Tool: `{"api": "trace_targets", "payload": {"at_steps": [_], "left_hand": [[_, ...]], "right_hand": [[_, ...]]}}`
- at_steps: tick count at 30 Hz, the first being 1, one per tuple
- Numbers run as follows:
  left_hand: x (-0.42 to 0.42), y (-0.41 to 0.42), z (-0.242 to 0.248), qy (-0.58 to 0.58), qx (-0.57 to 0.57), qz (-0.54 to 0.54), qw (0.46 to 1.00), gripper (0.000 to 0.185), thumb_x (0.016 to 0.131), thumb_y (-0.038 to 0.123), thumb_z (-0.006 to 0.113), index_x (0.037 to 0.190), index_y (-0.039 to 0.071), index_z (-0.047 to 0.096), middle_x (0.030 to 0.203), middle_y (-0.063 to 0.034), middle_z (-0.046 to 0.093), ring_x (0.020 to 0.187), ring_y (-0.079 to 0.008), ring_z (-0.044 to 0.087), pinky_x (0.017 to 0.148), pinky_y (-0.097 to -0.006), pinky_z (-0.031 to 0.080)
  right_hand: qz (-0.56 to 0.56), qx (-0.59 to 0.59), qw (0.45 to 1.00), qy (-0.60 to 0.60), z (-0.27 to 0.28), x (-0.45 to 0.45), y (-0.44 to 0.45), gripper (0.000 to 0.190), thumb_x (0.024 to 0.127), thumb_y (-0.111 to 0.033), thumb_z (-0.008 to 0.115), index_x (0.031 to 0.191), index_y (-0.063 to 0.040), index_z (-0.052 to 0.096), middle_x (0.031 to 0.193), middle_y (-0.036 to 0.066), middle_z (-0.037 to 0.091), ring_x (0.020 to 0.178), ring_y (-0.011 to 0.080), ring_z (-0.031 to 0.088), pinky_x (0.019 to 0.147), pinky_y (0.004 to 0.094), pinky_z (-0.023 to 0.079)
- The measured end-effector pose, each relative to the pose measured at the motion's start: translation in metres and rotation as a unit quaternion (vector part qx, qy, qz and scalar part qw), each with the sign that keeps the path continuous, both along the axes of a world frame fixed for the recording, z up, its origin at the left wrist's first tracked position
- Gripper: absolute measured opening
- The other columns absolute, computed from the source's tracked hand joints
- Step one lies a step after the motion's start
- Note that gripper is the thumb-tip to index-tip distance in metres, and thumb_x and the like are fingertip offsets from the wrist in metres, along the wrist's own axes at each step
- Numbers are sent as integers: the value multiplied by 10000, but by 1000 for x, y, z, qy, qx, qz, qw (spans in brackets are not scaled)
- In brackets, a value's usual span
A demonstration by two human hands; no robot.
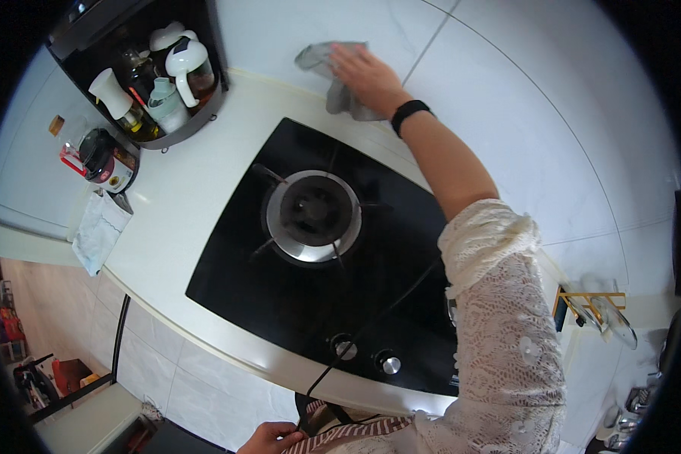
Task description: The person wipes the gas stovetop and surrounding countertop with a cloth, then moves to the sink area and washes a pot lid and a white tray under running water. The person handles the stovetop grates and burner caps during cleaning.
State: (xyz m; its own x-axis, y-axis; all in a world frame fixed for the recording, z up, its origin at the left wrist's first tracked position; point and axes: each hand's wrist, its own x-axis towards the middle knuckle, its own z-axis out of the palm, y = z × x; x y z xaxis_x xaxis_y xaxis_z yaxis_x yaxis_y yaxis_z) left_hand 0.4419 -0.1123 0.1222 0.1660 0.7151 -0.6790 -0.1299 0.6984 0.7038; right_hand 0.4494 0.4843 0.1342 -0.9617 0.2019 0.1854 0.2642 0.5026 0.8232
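Note:
My right hand [369,79], with a black band on its wrist, presses a grey cloth [343,101] against the white wall tiles behind the cooktop. The fingers lie over the cloth, and part of it hangs below them. Beneath that arm is a black glass gas cooktop [232,244] with one round burner [316,210] in view; my sleeve covers its right side. At the bottom edge, my left hand [275,437] is curled beside a striped apron [346,431] and a black cord. Whether it grips either is unclear.
A dark rounded rack [196,126] holds oil and seasoning containers at the upper left. Beside it stand a dark-lidded jar [110,162] and a white cloth [99,227] over the counter's edge. Metal knobs [391,365] sit at the cooktop's front. Glass lids [613,320] lean in a rack rightward.

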Motion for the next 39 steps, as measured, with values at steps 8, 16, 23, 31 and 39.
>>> {"api": "trace_targets", "payload": {"at_steps": [8, 16, 23, 31, 39], "left_hand": [[-24, 9, -3, -19, -9, 32, 999, 210, 893, 171, 577, 777, -3, 590, 629, 0, 511, 621, -73, 432, 535, -268, 385], [-9, 31, 15, 1, 24, -10, 1000, 199, 892, 137, 559, 770, -20, 564, 605, -46, 477, 610, -107, 418, 537, -286, 383], [24, 30, 6, 11, -27, -50, 998, 165, 877, 124, 598, 873, -39, 627, 712, -91, 613, 650, -131, 495, 618, -295, 441], [71, 31, -6, 6, 7, -111, 994, 157, 847, 83, 634, 917, -57, 635, 751, -93, 630, 681, -103, 511, 616, -279, 448], [122, 54, -1, 9, 28, -172, 985, 164, 860, 112, 619, 949, -18, 664, 819, -119, 665, 664, -164, 565, 667, -245, 470]], "right_hand": [[-72, -612, 787, 47, -74, -91, -15, 399, 892, -99, 423, 1291, -81, 439, 1447, 75, 313, 1304, 269, 331, 1042, 395, 327], [36, -476, 864, -163, -95, -20, 16, 513, 844, -81, 497, 1330, -10, 349, 1260, 148, 466, 1148, 295, 460, 965, 356, 400], [72, -421, 887, -175, -91, 99, -1, 627, 856, -36, 484, 1410, 11, 194, 1384, 137, 328, 1216, 269, 397, 1009, 331, 362], [-29, -504, 849, -158, -81, 268, -20, 577, 846, 0, 422, 1396, -1, 247, 1454, 160, 253, 1297, 289, 344, 1034, 359, 362], [-110, -494, 849, -152, -71, 459, -45, 497, 822, -18, 461, 1317, -38, 417, 1388, 123, 369, 1201, 288, 445, 999, 352, 389]]}}
